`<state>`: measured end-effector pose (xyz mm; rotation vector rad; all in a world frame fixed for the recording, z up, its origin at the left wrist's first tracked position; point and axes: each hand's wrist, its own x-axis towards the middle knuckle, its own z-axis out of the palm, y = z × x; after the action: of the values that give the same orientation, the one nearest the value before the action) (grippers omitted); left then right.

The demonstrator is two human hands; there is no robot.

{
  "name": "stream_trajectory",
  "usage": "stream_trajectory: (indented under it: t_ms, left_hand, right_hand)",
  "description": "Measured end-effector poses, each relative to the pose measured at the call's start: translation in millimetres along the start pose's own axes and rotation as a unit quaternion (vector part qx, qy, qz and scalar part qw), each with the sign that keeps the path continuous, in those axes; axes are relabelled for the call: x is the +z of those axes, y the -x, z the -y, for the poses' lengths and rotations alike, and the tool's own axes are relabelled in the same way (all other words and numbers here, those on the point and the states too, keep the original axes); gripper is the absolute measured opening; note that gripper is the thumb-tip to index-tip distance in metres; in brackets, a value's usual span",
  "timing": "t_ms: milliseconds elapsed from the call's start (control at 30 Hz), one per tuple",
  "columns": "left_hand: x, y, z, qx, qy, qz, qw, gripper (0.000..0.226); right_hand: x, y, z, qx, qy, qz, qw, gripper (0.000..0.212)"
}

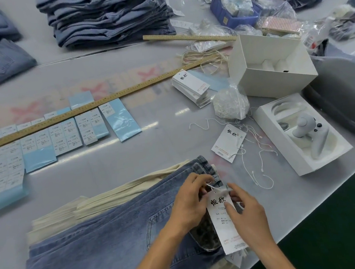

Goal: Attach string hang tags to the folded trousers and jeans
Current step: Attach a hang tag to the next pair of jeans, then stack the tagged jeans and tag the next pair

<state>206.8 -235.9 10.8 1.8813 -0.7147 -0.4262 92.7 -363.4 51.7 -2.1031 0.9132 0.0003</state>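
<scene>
At near centre, over the folded jeans [109,246], my left hand [188,203] pinches the tag string [210,186]; my right hand [246,217] grips the hang tag [222,217]

This is a garment finishing or packing room in a clothing factory. A long grey work table [171,122] fills the view. Tall stacks of folded jeans [107,14] stand at the far side, with more piles at the far left and far right. Two wooden measuring sticks [94,103] lie across the table. Rows of size stickers on blue backing [62,135] sit on the left, a pile of printed hang tags [191,87] in the middle, and loose tag strings [258,143] to the right.
</scene>
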Motion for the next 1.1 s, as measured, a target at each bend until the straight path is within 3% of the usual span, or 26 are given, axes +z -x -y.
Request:
stream_trajectory:
  t_ms: [133, 200, 267, 333, 400, 467, 533, 633, 700, 800, 867, 1033, 1100]
  left_hand:
    - [-18, -7, -15, -0.072, 0.183, -0.038, 0.980, 0.048]
    - [-32, -9, -22, -0.081, 0.262, -0.038, 0.961, 0.048]
    - [-45, -8, -27, -0.105, 0.336, -0.034, 0.935, 0.051]
    - [-59, -2, -22, -0.155, 0.327, -0.003, 0.932, 0.061]
    - [-72, 10, -10, -0.192, 0.290, 0.067, 0.935, 0.067]
    - [-86, 26, 4, -0.191, 0.247, 0.134, 0.941, 0.067]
    - [-95, 37, 15, -0.180, 0.104, 0.158, 0.965, 0.062]
    - [-93, 40, 27, -0.159, -0.095, 0.130, 0.974, 0.058]
    - [-85, 40, 31, -0.126, -0.129, 0.094, 0.979, 0.057]
    - [-80, 46, 49, -0.068, -0.188, 0.038, 0.979, 0.048]
    - [-83, 56, 66, -0.059, -0.219, -0.006, 0.974, 0.041]
    - [-104, 103, 101, -0.076, -0.161, -0.173, 0.969, 0.017]
    - [-124, 125, 113, -0.111, -0.131, -0.276, 0.946, 0.016]
  right_hand:
    - [-7, 3, 11, -0.005, -0.014, -0.007, 1.000, 0.054]
    - [-8, 7, 21, 0.009, -0.076, 0.007, 0.997, 0.059]
    - [-3, 14, 33, 0.087, -0.243, 0.042, 0.965, 0.060]
    - [11, 25, 42, 0.159, -0.381, 0.034, 0.910, 0.058]
    - [31, 38, 47, 0.187, -0.400, 0.015, 0.897, 0.060]
    - [50, 51, 47, 0.173, -0.345, 0.035, 0.922, 0.069]
    - [64, 63, 41, 0.132, -0.268, 0.056, 0.953, 0.077]
    - [73, 68, 29, -0.047, -0.073, -0.025, 0.996, 0.069]
    - [71, 59, 26, -0.211, 0.018, -0.079, 0.974, 0.055]
    - [80, 38, 33, -0.384, 0.173, -0.021, 0.907, 0.038]
    - [86, 21, 42, -0.400, 0.261, 0.045, 0.878, 0.036]
    - [96, 13, 60, -0.348, 0.354, 0.137, 0.857, 0.039]
    - [94, -11, 88, -0.321, 0.426, 0.228, 0.815, 0.040]
